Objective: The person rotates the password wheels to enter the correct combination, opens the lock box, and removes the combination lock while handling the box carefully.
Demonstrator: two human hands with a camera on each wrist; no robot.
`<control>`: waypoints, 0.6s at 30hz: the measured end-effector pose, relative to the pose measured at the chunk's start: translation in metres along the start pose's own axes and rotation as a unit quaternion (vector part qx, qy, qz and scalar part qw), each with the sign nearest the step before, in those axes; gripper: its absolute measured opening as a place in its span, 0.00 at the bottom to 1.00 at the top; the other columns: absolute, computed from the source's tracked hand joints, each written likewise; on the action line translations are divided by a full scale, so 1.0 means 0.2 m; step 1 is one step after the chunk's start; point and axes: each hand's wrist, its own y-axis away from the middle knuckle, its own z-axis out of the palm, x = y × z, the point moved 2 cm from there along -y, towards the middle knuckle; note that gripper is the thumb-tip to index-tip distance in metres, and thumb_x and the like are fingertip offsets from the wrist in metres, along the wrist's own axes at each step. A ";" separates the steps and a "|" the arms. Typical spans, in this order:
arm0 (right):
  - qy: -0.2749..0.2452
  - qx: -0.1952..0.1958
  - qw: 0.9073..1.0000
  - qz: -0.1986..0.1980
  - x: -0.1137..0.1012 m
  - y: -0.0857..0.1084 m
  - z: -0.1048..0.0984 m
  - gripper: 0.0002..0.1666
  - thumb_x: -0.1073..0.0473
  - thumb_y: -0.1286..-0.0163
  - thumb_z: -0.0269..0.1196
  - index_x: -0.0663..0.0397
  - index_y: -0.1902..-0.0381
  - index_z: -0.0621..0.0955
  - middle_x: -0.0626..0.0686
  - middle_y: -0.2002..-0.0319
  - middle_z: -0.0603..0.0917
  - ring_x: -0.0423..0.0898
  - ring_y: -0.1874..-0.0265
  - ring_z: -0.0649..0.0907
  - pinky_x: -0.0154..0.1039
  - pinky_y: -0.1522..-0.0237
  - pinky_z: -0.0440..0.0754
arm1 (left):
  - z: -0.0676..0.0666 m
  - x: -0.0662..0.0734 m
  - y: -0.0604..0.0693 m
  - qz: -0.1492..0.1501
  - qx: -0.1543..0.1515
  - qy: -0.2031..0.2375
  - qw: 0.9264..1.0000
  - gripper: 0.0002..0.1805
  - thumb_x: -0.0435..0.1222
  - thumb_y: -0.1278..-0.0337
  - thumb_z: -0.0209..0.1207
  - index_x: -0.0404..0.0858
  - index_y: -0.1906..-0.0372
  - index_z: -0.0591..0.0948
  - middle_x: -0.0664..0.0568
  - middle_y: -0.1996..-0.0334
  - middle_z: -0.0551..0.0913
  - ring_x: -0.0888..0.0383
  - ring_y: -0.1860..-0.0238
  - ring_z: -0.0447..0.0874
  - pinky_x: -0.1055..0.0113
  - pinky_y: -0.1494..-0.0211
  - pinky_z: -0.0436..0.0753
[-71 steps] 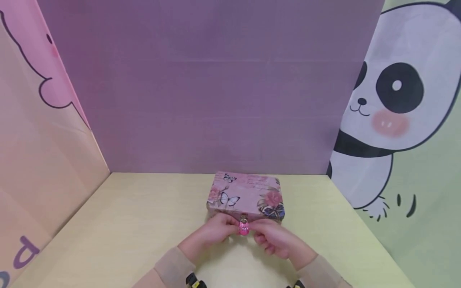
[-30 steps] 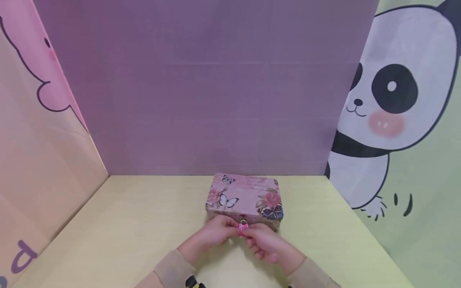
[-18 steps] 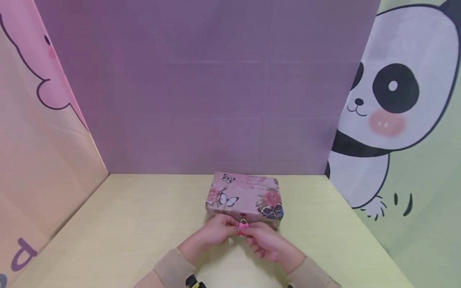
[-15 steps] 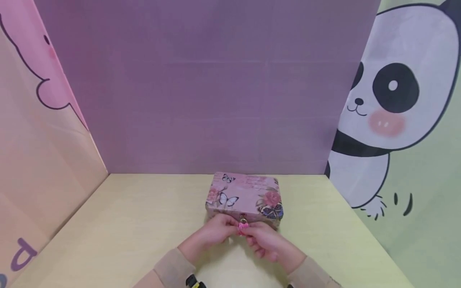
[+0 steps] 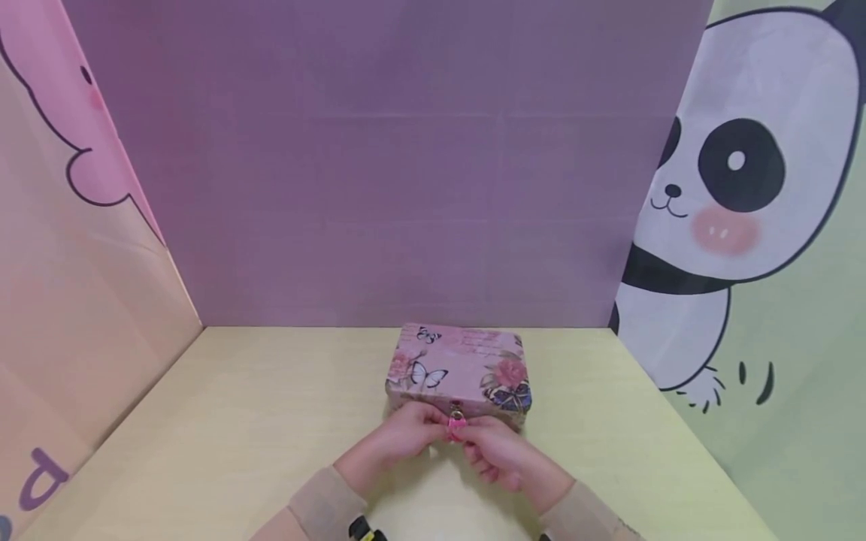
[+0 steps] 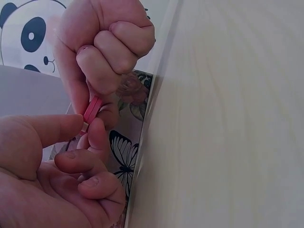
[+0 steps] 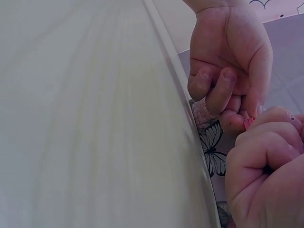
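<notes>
A pink padlock (image 5: 456, 425) hangs from the metal clasp (image 5: 456, 406) at the front of a pink box (image 5: 467, 364) printed with butterflies and roses. My left hand (image 5: 410, 431) pinches the padlock from the left, between thumb and fingertips. From the other side my right hand (image 5: 497, 451) pinches it, its thumb lying over the front. In the left wrist view the padlock (image 6: 93, 107) shows as a red strip between both hands, with a small pale metal part at its lower end. Only a red sliver of the padlock (image 7: 248, 123) appears in the right wrist view; fingers hide the rest.
The box stands toward the back of a pale wooden table (image 5: 284, 421), its lid down. Behind rises a purple panel (image 5: 406, 165). Printed side walls flank the table, with a panda picture (image 5: 737, 165) on the right.
Over these seconds my right hand has moved slightly inward and down, its thumb now covering part of the padlock. My left hand and the box have hardly moved.
</notes>
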 end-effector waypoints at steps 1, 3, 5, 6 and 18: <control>-0.001 -0.001 1.000 0.001 0.00 0.00 0.00 0.18 0.50 0.23 0.56 0.60 0.53 0.80 0.42 0.84 0.62 0.37 0.88 0.57 0.31 0.85 0.52 | 0.00 0.00 0.00 0.000 0.000 0.000 1.000 0.05 0.31 0.39 0.65 0.32 0.62 0.85 0.50 0.72 0.84 0.65 0.83 0.64 0.73 0.80 0.66; -0.002 -0.002 1.000 0.001 0.00 0.00 0.00 0.18 0.50 0.23 0.56 0.60 0.53 0.80 0.42 0.85 0.62 0.37 0.88 0.57 0.31 0.85 0.52 | 0.00 0.00 0.00 -0.001 0.000 0.000 1.000 0.05 0.31 0.39 0.65 0.32 0.62 0.85 0.51 0.72 0.84 0.65 0.84 0.64 0.73 0.81 0.66; -0.003 -0.002 1.000 0.002 0.00 0.00 0.00 0.18 0.50 0.23 0.56 0.60 0.53 0.79 0.42 0.85 0.62 0.37 0.88 0.57 0.31 0.85 0.52 | 0.00 0.00 0.00 -0.001 0.001 0.000 1.000 0.05 0.31 0.39 0.64 0.32 0.62 0.85 0.51 0.72 0.84 0.65 0.84 0.64 0.73 0.80 0.66; -0.003 -0.001 1.000 0.002 0.00 -0.01 0.00 0.18 0.50 0.23 0.56 0.60 0.53 0.80 0.42 0.85 0.62 0.37 0.88 0.57 0.31 0.85 0.52 | 0.00 0.00 0.00 -0.002 0.000 -0.001 1.000 0.05 0.31 0.38 0.64 0.32 0.62 0.85 0.51 0.72 0.84 0.65 0.84 0.64 0.73 0.80 0.66; 0.012 -0.007 1.000 0.002 -0.02 0.02 -0.04 0.19 0.47 0.25 0.59 0.59 0.56 0.82 0.42 0.86 0.60 0.37 0.88 0.56 0.31 0.86 0.52 | 0.00 0.00 0.00 0.000 -0.005 0.011 1.000 0.05 0.32 0.38 0.65 0.32 0.62 0.84 0.51 0.70 0.85 0.66 0.85 0.62 0.73 0.82 0.64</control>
